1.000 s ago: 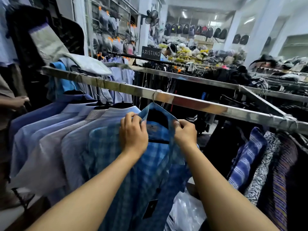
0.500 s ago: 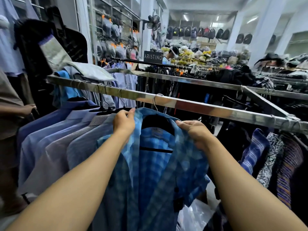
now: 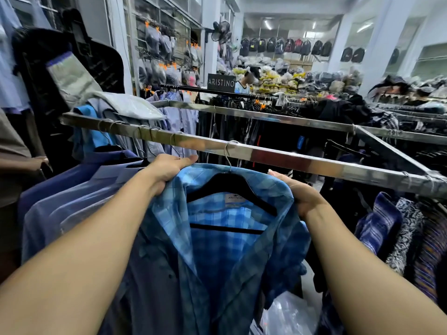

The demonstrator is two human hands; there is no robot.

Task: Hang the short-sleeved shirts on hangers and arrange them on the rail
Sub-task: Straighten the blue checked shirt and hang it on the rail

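A blue plaid short-sleeved shirt point(image 3: 217, 250) hangs open on a black hanger point(image 3: 232, 187), whose metal hook is over the steel rail point(image 3: 302, 163). My left hand point(image 3: 167, 170) grips the shirt's left shoulder by the collar. On the other shoulder, my right hand point(image 3: 300, 194) holds the cloth. Several pale blue and lilac shirts point(image 3: 72, 199) hang on the same rail just left of it.
Dark patterned shirts point(image 3: 406, 238) hang at the right under the rail's corner brace. A second rail point(image 3: 266, 117) with dark clothes runs behind. A person's arm point(image 3: 21, 163) shows at the left edge. A plastic bag point(image 3: 287, 315) lies below.
Both hands have slid outward from the collar front to the shirt's shoulders, spreading it on the hanger. The shirt front now hangs open.
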